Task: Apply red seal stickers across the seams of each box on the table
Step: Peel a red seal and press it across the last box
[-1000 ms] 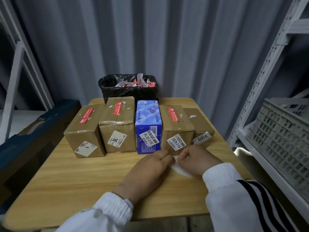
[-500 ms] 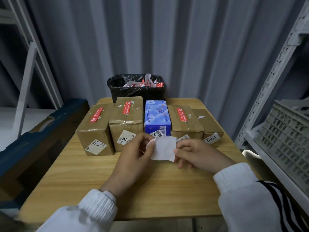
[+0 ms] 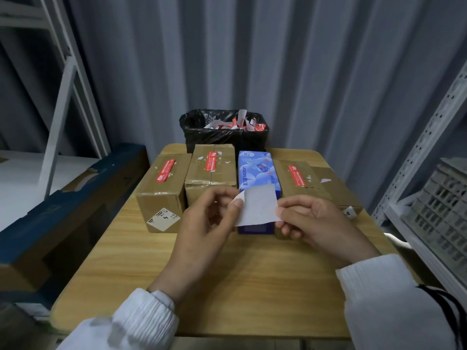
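Table, wood top. Row of boxes at its far half: three brown boxes, a blue box between the second and third, and a lower brown box at far right. Bin with a black liner sits behind the row, holding red-and-white scraps. Grey crate on a rack to the right; dark carton to the left. Red seals lie on the three brown tops, long axis running front to back along each seam; no seal shows on the blue top. Sheet, white, is held in the air in front of the blue box and hides most of that box's front face. Blank side faces the camera, near upright. It looks close to square, so its long axis cannot be told. Left hand pinches its upper-left corner, which curls back at the thumb. Right hand pinches its right edge, other fingers curled. Versus 1.0 s ago: both hands were low at the table top with the sheet largely under them; now they are raised and the sheet is spread between them, covering the blue box's label.
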